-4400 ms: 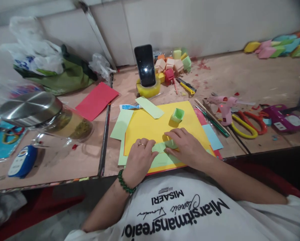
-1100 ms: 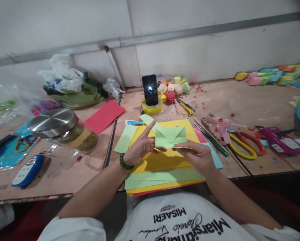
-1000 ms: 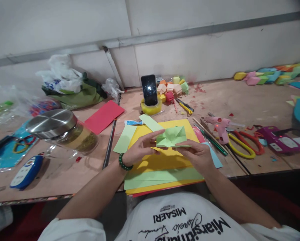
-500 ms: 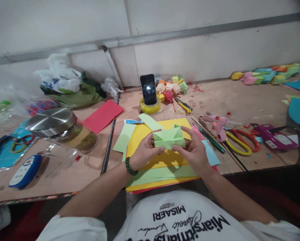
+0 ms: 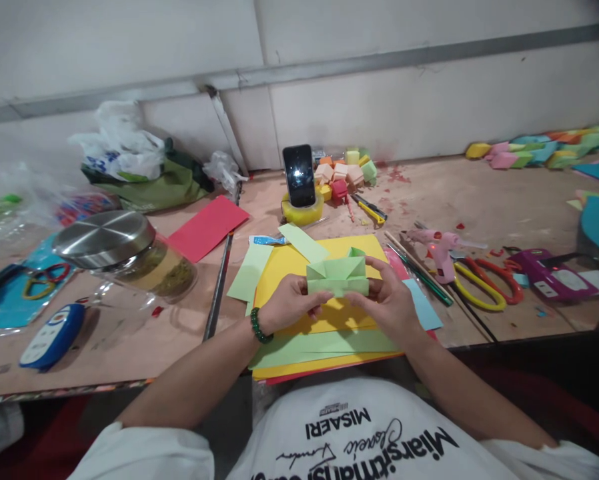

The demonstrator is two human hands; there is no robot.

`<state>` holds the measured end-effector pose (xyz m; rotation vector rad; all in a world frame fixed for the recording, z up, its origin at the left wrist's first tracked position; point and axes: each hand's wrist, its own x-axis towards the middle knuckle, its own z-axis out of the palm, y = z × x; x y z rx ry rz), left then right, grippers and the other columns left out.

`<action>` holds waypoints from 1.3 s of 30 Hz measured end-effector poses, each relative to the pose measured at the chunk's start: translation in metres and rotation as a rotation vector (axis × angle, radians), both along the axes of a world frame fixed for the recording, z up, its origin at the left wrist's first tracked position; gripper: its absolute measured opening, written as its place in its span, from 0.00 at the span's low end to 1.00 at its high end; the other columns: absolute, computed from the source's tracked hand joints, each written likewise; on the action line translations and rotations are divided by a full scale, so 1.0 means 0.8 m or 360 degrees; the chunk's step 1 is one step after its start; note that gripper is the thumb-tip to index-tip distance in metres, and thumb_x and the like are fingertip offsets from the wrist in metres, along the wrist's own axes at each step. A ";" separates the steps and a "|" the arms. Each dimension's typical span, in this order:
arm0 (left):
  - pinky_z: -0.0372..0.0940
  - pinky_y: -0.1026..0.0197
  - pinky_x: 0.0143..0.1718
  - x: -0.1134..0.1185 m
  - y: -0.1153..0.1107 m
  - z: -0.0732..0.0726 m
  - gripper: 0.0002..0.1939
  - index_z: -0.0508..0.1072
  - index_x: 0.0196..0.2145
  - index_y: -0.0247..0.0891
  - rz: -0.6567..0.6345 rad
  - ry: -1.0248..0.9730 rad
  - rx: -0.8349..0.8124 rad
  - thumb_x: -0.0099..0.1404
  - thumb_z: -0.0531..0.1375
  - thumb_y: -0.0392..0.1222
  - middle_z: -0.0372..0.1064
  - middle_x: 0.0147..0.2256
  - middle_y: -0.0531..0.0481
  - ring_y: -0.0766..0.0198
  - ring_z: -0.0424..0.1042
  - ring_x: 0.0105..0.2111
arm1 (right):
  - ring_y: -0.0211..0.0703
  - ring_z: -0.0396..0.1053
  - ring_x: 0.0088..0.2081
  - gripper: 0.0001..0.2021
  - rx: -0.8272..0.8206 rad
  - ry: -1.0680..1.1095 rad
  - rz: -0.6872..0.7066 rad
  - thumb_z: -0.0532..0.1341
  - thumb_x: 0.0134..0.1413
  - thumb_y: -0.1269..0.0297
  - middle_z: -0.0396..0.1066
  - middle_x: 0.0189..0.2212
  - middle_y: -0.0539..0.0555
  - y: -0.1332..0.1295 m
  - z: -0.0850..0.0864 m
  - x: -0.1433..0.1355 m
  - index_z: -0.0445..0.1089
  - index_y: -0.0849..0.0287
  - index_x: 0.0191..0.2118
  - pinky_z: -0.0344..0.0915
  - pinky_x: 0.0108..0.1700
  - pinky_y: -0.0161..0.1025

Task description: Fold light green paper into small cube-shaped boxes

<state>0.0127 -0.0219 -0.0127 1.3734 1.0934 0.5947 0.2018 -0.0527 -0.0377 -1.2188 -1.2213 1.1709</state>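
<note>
This is a papercraft work area; whether in a home or a workshop cannot be told. Coloured paper blocks (image 5: 347, 175) crowd the back edge of the littered tabletop (image 5: 429, 187), below plain wall panels (image 5: 404, 107). Yellow sheets (image 5: 279, 267) and folded green paper (image 5: 337, 287) occupy the front edge, with a hot-glue gun (image 5: 437, 247) and utility knife (image 5: 372, 212) beyond.

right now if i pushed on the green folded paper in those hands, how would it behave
The green folded paper would probably give easily, since its walls look thin. It seems light for its size: the left hand and right hand hold it by thumbs and fingers. It may bend along its creases, as its flaps look unfastened.
</note>
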 end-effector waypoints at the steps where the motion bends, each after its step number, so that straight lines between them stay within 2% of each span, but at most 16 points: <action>1: 0.62 0.70 0.16 -0.001 0.001 0.001 0.23 0.70 0.16 0.33 0.0003 -0.0009 -0.0008 0.49 0.68 0.57 0.67 0.14 0.50 0.70 0.67 0.14 | 0.42 0.73 0.26 0.33 0.0020 0.0009 0.0001 0.70 0.42 0.54 0.73 0.25 0.48 0.000 -0.001 0.001 0.59 0.55 0.54 0.73 0.29 0.41; 8: 0.60 0.70 0.17 -0.014 0.010 0.010 0.25 0.68 0.15 0.34 -0.0163 -0.0023 0.0050 0.49 0.67 0.58 0.65 0.14 0.52 0.72 0.63 0.14 | 0.37 0.68 0.22 0.25 0.0135 0.0033 0.0045 0.68 0.46 0.53 0.65 0.18 0.43 0.005 0.002 0.021 0.63 0.55 0.48 0.69 0.28 0.37; 12: 0.55 0.71 0.17 -0.018 0.012 0.015 0.21 0.68 0.16 0.34 -0.0412 0.0022 0.0091 0.51 0.67 0.53 0.63 0.14 0.55 0.75 0.58 0.15 | 0.40 0.70 0.30 0.22 0.0164 0.0090 0.0108 0.69 0.43 0.50 0.71 0.29 0.51 0.011 0.007 0.025 0.69 0.56 0.43 0.69 0.30 0.35; 14: 0.55 0.70 0.18 -0.016 0.013 0.015 0.19 0.70 0.19 0.34 -0.0435 0.0006 0.0109 0.51 0.67 0.53 0.63 0.15 0.55 0.74 0.58 0.16 | 0.39 0.70 0.29 0.19 0.0082 0.0066 0.0158 0.69 0.42 0.50 0.72 0.29 0.51 0.010 0.008 0.019 0.71 0.57 0.37 0.69 0.28 0.35; 17: 0.58 0.69 0.21 -0.012 0.014 0.010 0.20 0.69 0.23 0.34 -0.0128 -0.0113 0.0179 0.52 0.65 0.56 0.62 0.18 0.55 0.72 0.61 0.19 | 0.37 0.68 0.24 0.15 -0.0025 0.0026 0.0176 0.68 0.44 0.51 0.70 0.23 0.49 0.004 0.009 0.005 0.69 0.58 0.29 0.68 0.26 0.35; 19: 0.61 0.69 0.25 -0.009 0.015 0.007 0.21 0.66 0.23 0.36 0.0145 -0.0208 0.0214 0.53 0.64 0.58 0.62 0.21 0.56 0.71 0.63 0.22 | 0.37 0.68 0.24 0.15 -0.0075 0.0004 0.0356 0.67 0.44 0.51 0.71 0.24 0.49 0.000 0.011 -0.001 0.70 0.58 0.30 0.69 0.27 0.35; 21: 0.63 0.68 0.26 -0.007 0.015 0.005 0.22 0.64 0.26 0.37 0.0253 -0.0272 0.0171 0.54 0.62 0.60 0.62 0.23 0.56 0.70 0.65 0.24 | 0.37 0.69 0.24 0.15 -0.0094 -0.0050 0.0614 0.66 0.46 0.51 0.72 0.24 0.50 -0.003 0.013 -0.003 0.71 0.59 0.31 0.69 0.26 0.35; 22: 0.63 0.67 0.26 -0.007 0.014 0.004 0.23 0.63 0.27 0.37 0.0238 -0.0289 0.0132 0.55 0.61 0.62 0.62 0.23 0.56 0.70 0.65 0.24 | 0.37 0.68 0.23 0.15 -0.0081 -0.0064 0.0658 0.65 0.48 0.51 0.72 0.23 0.50 -0.003 0.013 -0.002 0.70 0.59 0.31 0.68 0.25 0.34; 25: 0.56 0.69 0.21 -0.006 0.012 0.001 0.22 0.62 0.29 0.38 0.0080 -0.0273 0.0085 0.55 0.61 0.60 0.56 0.20 0.59 0.72 0.58 0.20 | 0.36 0.69 0.23 0.13 0.0035 0.0057 0.0362 0.59 0.55 0.51 0.71 0.23 0.48 0.001 0.012 0.007 0.67 0.56 0.34 0.68 0.27 0.34; 27: 0.51 0.69 0.21 -0.006 0.012 0.001 0.20 0.62 0.28 0.38 0.0009 -0.0234 0.0135 0.55 0.63 0.57 0.52 0.20 0.60 0.73 0.53 0.19 | 0.36 0.70 0.24 0.11 0.0093 0.0170 0.0195 0.58 0.56 0.54 0.72 0.27 0.48 0.003 0.010 0.014 0.66 0.54 0.41 0.68 0.29 0.36; 30: 0.51 0.68 0.23 -0.007 0.012 0.001 0.18 0.64 0.27 0.36 -0.0061 -0.0169 0.0229 0.56 0.63 0.53 0.56 0.23 0.58 0.73 0.53 0.23 | 0.38 0.71 0.27 0.17 0.0148 0.0105 0.0309 0.60 0.54 0.55 0.71 0.29 0.49 0.002 0.009 0.014 0.65 0.54 0.49 0.68 0.31 0.37; 32: 0.52 0.67 0.25 -0.009 0.013 0.001 0.17 0.66 0.27 0.35 -0.0118 -0.0129 0.0270 0.57 0.63 0.52 0.58 0.24 0.56 0.72 0.55 0.24 | 0.37 0.68 0.26 0.18 0.0170 -0.0079 0.0345 0.62 0.51 0.57 0.68 0.25 0.47 0.000 0.010 0.009 0.67 0.55 0.48 0.67 0.30 0.35; 34: 0.52 0.67 0.24 -0.010 0.013 0.002 0.17 0.70 0.33 0.34 -0.0136 -0.0129 0.0251 0.58 0.62 0.53 0.57 0.22 0.57 0.72 0.54 0.22 | 0.34 0.64 0.24 0.17 0.0170 -0.0247 0.0305 0.64 0.48 0.60 0.65 0.23 0.46 -0.001 0.011 0.004 0.68 0.57 0.45 0.65 0.27 0.34; 36: 0.53 0.68 0.23 -0.012 0.011 0.003 0.25 0.69 0.47 0.34 -0.0124 -0.0219 0.0176 0.59 0.62 0.54 0.59 0.23 0.57 0.72 0.54 0.21 | 0.34 0.62 0.22 0.15 0.0146 -0.0289 0.0214 0.64 0.48 0.61 0.63 0.20 0.44 -0.001 0.010 0.001 0.68 0.57 0.43 0.63 0.25 0.33; 38: 0.59 0.67 0.26 -0.013 0.009 0.004 0.43 0.55 0.62 0.39 -0.0149 -0.0376 0.0077 0.54 0.66 0.54 0.65 0.30 0.53 0.71 0.61 0.24 | 0.34 0.61 0.20 0.13 0.0148 -0.0207 0.0032 0.64 0.49 0.60 0.60 0.18 0.42 0.001 0.008 0.001 0.67 0.56 0.42 0.65 0.24 0.34; 39: 0.62 0.66 0.29 -0.013 0.007 0.005 0.52 0.48 0.65 0.42 -0.0183 -0.0442 0.0039 0.50 0.69 0.53 0.67 0.37 0.49 0.68 0.65 0.28 | 0.34 0.61 0.20 0.13 0.0169 -0.0153 -0.0078 0.64 0.49 0.59 0.60 0.17 0.42 0.002 0.007 0.002 0.67 0.56 0.41 0.67 0.26 0.35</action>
